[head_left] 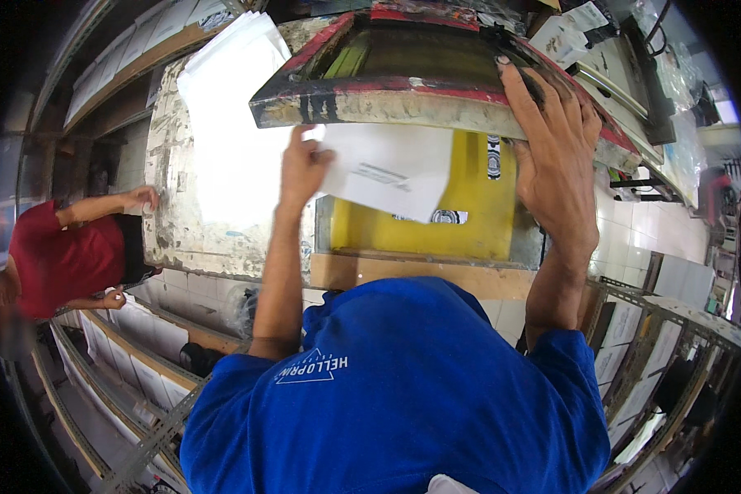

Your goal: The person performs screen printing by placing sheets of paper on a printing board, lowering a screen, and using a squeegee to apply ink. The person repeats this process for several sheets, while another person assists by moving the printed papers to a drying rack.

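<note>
My left hand (pixel 305 171) pinches the left edge of a white printed paper sheet (pixel 412 169), which lies tilted above a yellow printing base (pixel 370 232). Small black-and-white printed strips (pixel 450 216) show on the base beside the sheet. A wooden screen-printing frame (pixel 387 103), red on top and smeared with ink, is raised over the far part of the base. My right hand (pixel 552 156) grips its near right side, fingers spread over the top; the thumb is partly hidden. The sheet's far edge disappears beneath the frame.
White paper (pixel 235 156) lies on the stained table (pixel 169 165) to the left. A co-worker in a red shirt (pixel 62 255) stands at the table's left side. Metal racks with boards (pixel 156 350) stand behind me on both sides. A wooden strip (pixel 420 273) edges the base.
</note>
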Demonstrator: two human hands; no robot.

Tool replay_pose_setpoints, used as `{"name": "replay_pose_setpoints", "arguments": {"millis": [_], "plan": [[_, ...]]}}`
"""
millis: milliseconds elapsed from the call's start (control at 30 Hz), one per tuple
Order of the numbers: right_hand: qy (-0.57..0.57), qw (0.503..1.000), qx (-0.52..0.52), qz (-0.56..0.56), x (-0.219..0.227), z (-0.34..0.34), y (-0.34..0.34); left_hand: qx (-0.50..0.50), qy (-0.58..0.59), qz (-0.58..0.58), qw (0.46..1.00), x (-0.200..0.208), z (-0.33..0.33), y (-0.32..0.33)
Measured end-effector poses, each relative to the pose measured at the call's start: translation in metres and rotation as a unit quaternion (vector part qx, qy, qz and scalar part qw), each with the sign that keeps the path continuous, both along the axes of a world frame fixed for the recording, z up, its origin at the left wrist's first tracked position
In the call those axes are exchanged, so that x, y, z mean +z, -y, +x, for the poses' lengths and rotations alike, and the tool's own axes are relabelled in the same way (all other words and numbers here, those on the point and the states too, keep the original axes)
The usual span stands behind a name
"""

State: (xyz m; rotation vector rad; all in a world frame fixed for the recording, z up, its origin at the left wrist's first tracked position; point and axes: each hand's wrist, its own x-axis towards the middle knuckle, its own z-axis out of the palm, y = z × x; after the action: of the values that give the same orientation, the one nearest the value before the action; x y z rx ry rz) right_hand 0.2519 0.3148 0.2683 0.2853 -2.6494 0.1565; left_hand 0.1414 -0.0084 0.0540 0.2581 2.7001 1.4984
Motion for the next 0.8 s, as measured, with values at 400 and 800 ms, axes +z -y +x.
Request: {"name": "replay_pose_setpoints", "arguments": {"millis": [400,800], "plan": [[0.02,0.999,-0.014,-0.023,-0.033,0.025,0.012,0.213,-0.15,-0.472,0.842,0.013,0.017,0.247],[0.032,0.971,0.024,-0.235,-0.103,0.068,-0.035,0.123,0.089,0.322,0.934,-0.006,0.131,-0.006]]}}
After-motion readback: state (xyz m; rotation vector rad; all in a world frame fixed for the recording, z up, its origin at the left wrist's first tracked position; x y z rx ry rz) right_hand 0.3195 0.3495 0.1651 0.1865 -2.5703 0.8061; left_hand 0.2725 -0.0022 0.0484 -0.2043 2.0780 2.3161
